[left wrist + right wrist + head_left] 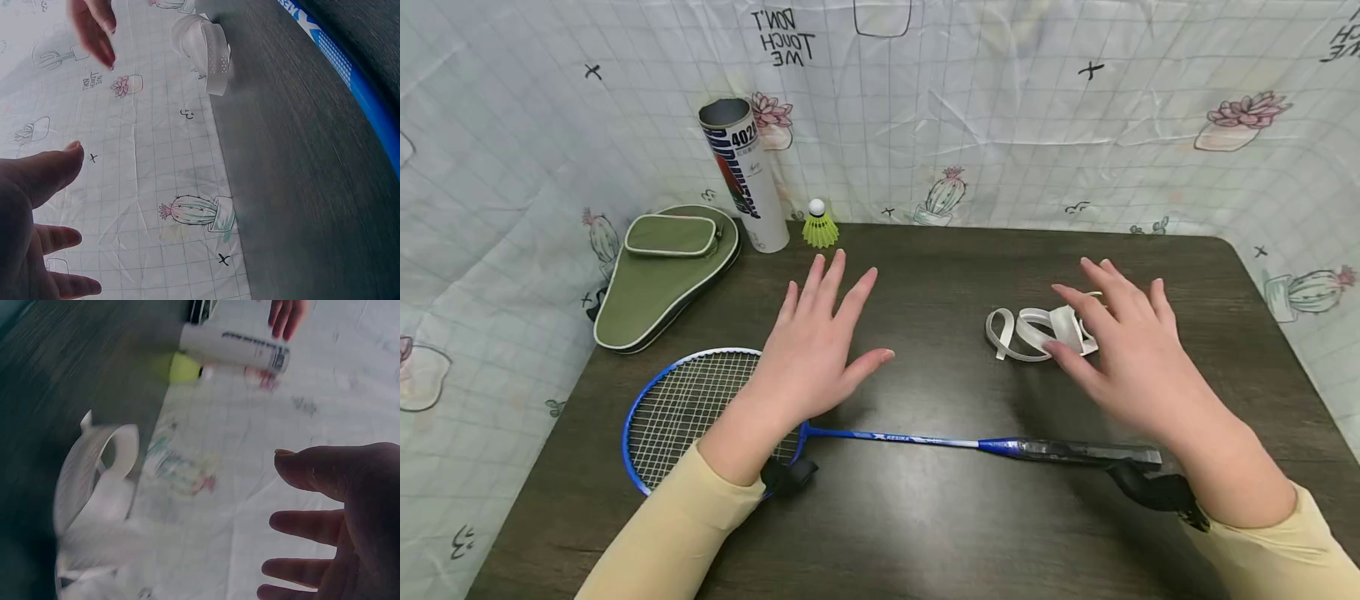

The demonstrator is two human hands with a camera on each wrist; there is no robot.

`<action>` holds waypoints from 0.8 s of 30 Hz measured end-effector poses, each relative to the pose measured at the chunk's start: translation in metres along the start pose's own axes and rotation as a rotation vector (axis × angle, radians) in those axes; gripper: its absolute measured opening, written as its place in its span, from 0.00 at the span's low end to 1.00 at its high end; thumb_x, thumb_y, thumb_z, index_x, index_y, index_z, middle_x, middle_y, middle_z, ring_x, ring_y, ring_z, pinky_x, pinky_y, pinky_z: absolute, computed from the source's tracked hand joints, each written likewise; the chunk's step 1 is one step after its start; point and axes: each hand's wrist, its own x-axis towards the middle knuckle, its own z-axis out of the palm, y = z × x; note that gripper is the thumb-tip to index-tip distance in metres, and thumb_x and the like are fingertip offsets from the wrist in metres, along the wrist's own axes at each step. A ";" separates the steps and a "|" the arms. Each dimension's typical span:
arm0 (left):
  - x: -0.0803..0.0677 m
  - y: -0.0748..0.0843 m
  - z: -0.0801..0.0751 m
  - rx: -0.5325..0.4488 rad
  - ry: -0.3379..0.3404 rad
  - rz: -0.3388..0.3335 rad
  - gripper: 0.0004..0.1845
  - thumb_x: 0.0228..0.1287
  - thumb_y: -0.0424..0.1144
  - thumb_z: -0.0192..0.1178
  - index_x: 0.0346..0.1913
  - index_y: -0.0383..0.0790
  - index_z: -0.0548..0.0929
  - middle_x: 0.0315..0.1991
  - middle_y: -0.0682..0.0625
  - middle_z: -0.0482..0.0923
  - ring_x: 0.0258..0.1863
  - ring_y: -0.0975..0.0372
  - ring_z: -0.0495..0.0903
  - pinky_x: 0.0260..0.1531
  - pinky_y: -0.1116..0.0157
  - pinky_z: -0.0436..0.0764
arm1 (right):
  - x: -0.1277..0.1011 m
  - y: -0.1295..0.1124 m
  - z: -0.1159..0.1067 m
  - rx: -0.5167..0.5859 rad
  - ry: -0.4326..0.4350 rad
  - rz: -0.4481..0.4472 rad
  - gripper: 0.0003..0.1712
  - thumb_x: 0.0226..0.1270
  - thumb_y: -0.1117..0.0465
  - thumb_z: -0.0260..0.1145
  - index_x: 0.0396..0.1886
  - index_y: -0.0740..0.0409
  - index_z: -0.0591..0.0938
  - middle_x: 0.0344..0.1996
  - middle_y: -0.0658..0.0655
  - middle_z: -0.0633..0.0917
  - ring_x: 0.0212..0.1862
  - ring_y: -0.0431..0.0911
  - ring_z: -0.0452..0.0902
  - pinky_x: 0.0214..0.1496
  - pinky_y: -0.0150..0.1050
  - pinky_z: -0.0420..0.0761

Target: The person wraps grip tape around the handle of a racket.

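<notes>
A blue badminton racket point(880, 436) lies across the dark table point(940, 517), head to the left, dark grip to the right. My left hand point(814, 350) hovers flat with fingers spread above the table, just right of the racket head point(688, 412), holding nothing. My right hand point(1123, 354) is spread open too, over a loose coil of white grip tape point(1033, 329), its fingertips near or on the coil. The left wrist view shows the tape point(206, 47) and the blue racket shaft point(350, 75); in the blurred right wrist view the white tape point(100, 500) sits left of my palm.
At the back left stand a white shuttlecock tube point(743, 175), a yellow shuttlecock point(819, 225) and a green zipped paddle case point(662, 271). A cactus-print sheet point(1000, 125) walls in the table on three sides. Black wrist straps sit on both yellow sleeves.
</notes>
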 end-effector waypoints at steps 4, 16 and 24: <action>0.000 -0.002 0.001 -0.008 0.005 0.005 0.48 0.71 0.69 0.55 0.84 0.55 0.49 0.84 0.40 0.42 0.84 0.44 0.42 0.76 0.37 0.54 | -0.005 0.018 -0.001 -0.011 -0.022 0.069 0.34 0.65 0.57 0.74 0.69 0.57 0.76 0.75 0.68 0.67 0.76 0.68 0.60 0.74 0.75 0.47; -0.005 0.000 0.009 0.014 -0.254 0.020 0.42 0.73 0.66 0.55 0.83 0.54 0.56 0.82 0.42 0.56 0.79 0.47 0.60 0.71 0.45 0.69 | -0.007 0.073 0.025 -0.057 -0.270 0.178 0.10 0.65 0.66 0.68 0.45 0.59 0.86 0.41 0.59 0.85 0.40 0.53 0.84 0.40 0.53 0.78; -0.007 0.012 0.014 0.009 -0.373 0.083 0.40 0.73 0.65 0.55 0.81 0.54 0.61 0.81 0.44 0.59 0.78 0.49 0.63 0.72 0.48 0.70 | -0.008 0.090 0.028 -0.107 -0.407 0.155 0.17 0.65 0.65 0.70 0.54 0.57 0.85 0.43 0.61 0.79 0.38 0.53 0.81 0.36 0.52 0.78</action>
